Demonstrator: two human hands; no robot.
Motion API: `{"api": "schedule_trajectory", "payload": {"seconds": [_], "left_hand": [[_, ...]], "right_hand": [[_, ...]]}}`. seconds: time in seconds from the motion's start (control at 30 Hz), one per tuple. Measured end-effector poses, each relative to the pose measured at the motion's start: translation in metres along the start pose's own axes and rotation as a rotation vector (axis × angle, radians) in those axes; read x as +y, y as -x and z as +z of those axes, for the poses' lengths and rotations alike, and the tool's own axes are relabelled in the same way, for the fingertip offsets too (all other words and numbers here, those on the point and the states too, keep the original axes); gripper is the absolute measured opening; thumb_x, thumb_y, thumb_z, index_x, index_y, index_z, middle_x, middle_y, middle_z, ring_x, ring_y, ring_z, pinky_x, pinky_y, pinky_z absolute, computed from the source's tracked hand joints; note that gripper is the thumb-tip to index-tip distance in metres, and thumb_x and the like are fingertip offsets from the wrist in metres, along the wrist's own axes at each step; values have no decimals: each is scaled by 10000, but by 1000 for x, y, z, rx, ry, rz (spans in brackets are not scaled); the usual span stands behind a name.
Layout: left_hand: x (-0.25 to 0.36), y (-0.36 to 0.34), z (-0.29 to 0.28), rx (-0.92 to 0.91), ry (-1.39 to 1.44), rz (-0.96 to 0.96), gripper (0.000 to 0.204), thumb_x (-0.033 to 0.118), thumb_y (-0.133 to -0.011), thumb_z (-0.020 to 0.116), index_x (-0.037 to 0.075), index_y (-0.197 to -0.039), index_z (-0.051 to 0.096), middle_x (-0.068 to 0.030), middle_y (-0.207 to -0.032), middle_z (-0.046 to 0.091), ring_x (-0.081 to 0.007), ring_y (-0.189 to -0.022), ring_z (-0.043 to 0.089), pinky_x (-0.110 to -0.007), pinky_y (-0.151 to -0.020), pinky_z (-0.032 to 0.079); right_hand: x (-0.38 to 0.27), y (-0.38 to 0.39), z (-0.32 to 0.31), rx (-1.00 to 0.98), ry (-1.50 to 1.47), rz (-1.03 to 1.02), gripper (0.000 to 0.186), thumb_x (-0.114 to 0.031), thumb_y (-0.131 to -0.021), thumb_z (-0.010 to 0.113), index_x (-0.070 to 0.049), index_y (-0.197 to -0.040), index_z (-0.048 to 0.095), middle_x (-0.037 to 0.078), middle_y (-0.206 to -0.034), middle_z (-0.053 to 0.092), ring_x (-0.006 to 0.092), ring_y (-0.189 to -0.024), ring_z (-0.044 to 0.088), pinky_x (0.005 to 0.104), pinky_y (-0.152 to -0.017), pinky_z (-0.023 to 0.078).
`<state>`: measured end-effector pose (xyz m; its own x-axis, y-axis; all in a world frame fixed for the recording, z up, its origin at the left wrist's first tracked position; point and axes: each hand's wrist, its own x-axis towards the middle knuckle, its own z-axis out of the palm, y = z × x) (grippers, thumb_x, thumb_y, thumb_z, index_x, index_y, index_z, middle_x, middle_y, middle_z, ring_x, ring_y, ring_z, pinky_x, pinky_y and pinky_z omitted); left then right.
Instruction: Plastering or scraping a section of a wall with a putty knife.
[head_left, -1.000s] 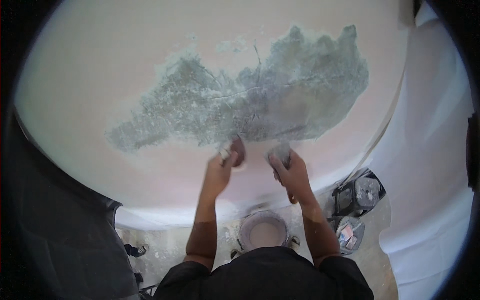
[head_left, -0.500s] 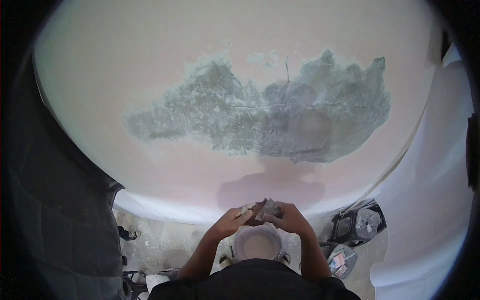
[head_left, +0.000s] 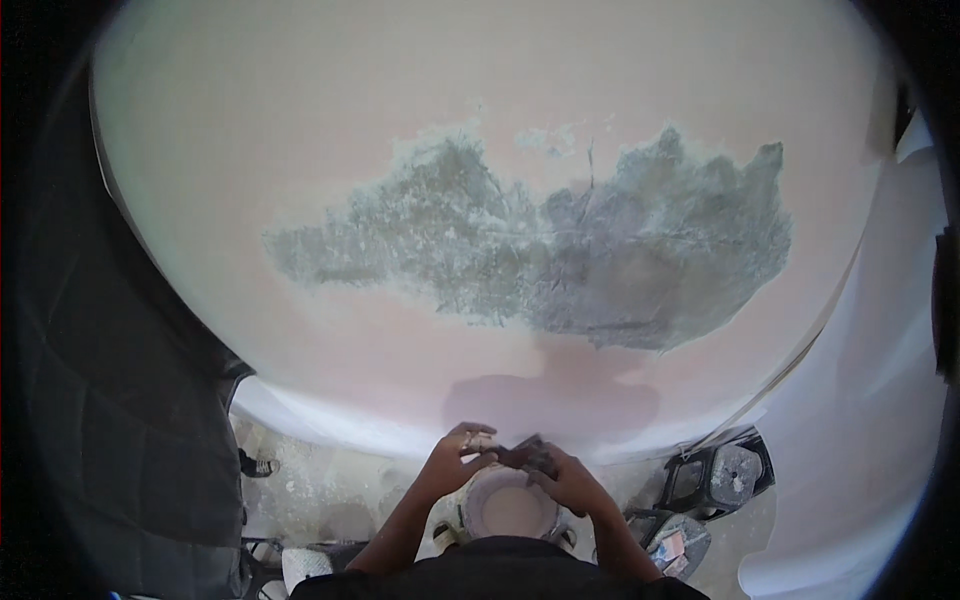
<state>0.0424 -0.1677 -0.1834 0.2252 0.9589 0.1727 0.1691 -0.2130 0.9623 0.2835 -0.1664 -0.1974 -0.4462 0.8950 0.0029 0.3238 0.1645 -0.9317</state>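
My left hand (head_left: pixel 463 458) is closed on a scraper with a pale, smeared handle; its brown blade (head_left: pixel 512 457) points to the right. In my right hand (head_left: pixel 565 480) is a small flat dark scraper (head_left: pixel 530 441), tilted and meeting or overlapping that blade; contact is hard to make out. Both hands are over the far rim of a round bucket (head_left: pixel 470 497) holding pale pinkish paste (head_left: pixel 512 511). Beyond them rises a pale pink wall (head_left: pixel 350 350) with a large, ragged grey patch (head_left: pixel 660 250). Shadow falls on the wall's lower part.
Dark plastic stools (head_left: pixel 735 475) stand at the right, one with small packets (head_left: pixel 668 548) on it. White sheeting (head_left: pixel 830 430) hangs on the right, dark sheeting (head_left: pixel 120 400) on the left. A person's shoe (head_left: pixel 266 467) shows at the left. My feet (head_left: pixel 445 537) flank the bucket.
The right-hand scraper has turned from facing up with its grey face showing to a steeper, darker angle. Both hands sit slightly lower in view, as does the wall.
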Motion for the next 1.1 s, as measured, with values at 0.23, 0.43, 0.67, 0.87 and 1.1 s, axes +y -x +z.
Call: {"api": "schedule_trajectory", "payload": {"seconds": [0.23, 0.43, 0.67, 0.87, 1.1], "left_hand": [[-48, 13, 11, 142, 354, -410, 471, 169, -949, 615, 52, -1342, 382, -102, -1200, 521, -252, -1055, 597, -399, -902, 513], [-67, 23, 22, 177, 806, -607, 459, 297, -984, 527, 100, -1367, 367, -156, -1276, 482, -348, -1118, 579, -505, -921, 513], [-73, 20, 1, 235, 1022, -542, 441, 269, -968, 533, 103, -1347, 382, -140, -1209, 494, -360, -1101, 593, -468, -947, 504], [-49, 2, 1, -71, 1075, -548, 489, 239, -964, 526, 68, -1398, 378, -209, -1331, 492, -376, -1167, 562, -494, -984, 476], [-27, -27, -2, 2, 1016, -372, 527, 195, -923, 578, 69, -1395, 381, -211, -1373, 476, -422, -1191, 539, -525, -991, 472]], "right_hand": [[-4, -8, 39, -145, 116, 29, 324, -90, -911, 557, 0, -1222, 550, 243, -1053, 654, 375, -986, 640, 431, -816, 502], [15, 2, 81, 10, 363, -66, 301, -92, -896, 581, -41, -1191, 613, 238, -996, 643, 405, -910, 617, 477, -796, 494], [-21, 7, 60, -85, 168, -106, 436, -90, -892, 600, -59, -1323, 542, 216, -1053, 631, 325, -945, 629, 410, -827, 505], [24, 6, 55, -4, 251, -230, 465, -106, -907, 581, -90, -1367, 515, 208, -1087, 635, 345, -996, 628, 416, -840, 501], [10, 29, -4, 78, 421, -113, 569, -225, -940, 560, -182, -1475, 372, 229, -930, 653, 412, -843, 646, 495, -734, 511]]}}
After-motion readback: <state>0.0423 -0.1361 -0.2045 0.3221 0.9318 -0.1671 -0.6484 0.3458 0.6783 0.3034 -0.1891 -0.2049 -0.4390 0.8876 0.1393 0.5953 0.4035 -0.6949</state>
